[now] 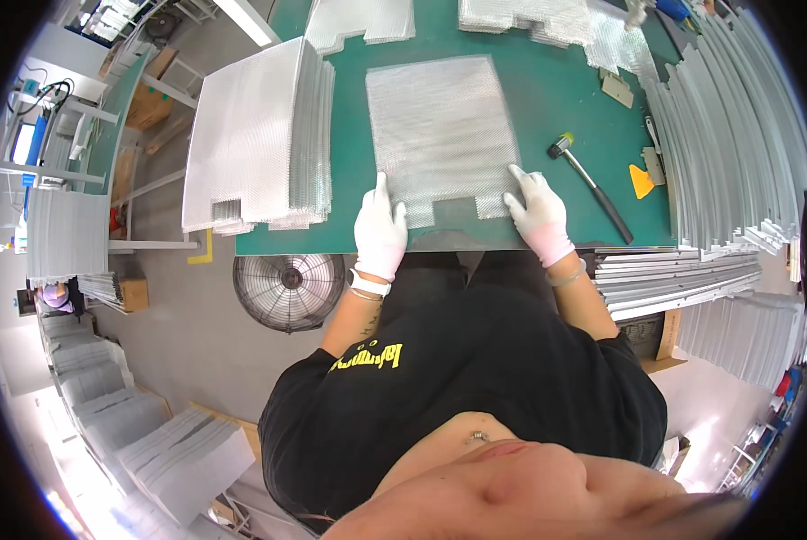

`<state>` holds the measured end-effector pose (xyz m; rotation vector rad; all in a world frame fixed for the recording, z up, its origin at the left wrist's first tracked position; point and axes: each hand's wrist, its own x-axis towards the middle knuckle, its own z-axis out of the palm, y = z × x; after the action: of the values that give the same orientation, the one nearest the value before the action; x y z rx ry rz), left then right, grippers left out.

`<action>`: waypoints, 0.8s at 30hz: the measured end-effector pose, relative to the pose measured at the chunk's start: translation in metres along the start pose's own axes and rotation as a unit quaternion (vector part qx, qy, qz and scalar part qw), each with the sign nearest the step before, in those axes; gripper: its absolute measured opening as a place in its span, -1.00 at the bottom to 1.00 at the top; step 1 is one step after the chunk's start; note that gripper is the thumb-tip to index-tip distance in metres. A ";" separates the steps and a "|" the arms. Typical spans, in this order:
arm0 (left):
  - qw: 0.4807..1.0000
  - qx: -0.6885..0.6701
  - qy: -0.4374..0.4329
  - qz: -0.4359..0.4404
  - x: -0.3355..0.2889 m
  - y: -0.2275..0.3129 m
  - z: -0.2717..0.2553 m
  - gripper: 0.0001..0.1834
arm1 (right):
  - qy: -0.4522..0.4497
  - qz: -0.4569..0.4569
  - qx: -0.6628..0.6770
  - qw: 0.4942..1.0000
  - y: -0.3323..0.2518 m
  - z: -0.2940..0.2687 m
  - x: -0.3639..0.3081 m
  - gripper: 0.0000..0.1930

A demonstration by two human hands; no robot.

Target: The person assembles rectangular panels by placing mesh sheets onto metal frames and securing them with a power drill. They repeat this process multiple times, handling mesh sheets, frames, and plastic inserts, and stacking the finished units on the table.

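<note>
A silvery mesh sheet (444,126) with a rectangular notch in its near edge lies flat on the green tabletop (349,193) in front of me. It may be more than one layer; I cannot tell. My left hand (381,232), in a white glove, grips its near left corner, thumb over the edge and index finger along the side. At the near right corner my right hand (540,216), gloved too, holds the edge between thumb and fingers. The undersides of both grips are hidden.
To the left stands a tall stack of mesh sheets (242,135). A hammer (592,189) and a yellow scraper (641,181) lie at the right, beside a long row of stacked grey panels (736,135). More mesh piles (363,20) sit at the back. A fan (289,290) stands below.
</note>
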<state>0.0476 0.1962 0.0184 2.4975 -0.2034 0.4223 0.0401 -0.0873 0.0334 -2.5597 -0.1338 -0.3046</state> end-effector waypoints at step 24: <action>0.998 -0.026 -0.049 -0.026 0.002 -0.002 -0.006 -0.44 | -0.090 0.023 -0.055 0.994 -0.006 -0.012 0.012 -0.53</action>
<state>0.0483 0.2010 0.0224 2.4682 -0.1845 0.2695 0.0479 -0.0883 0.0496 -2.6921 -0.1267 -0.0651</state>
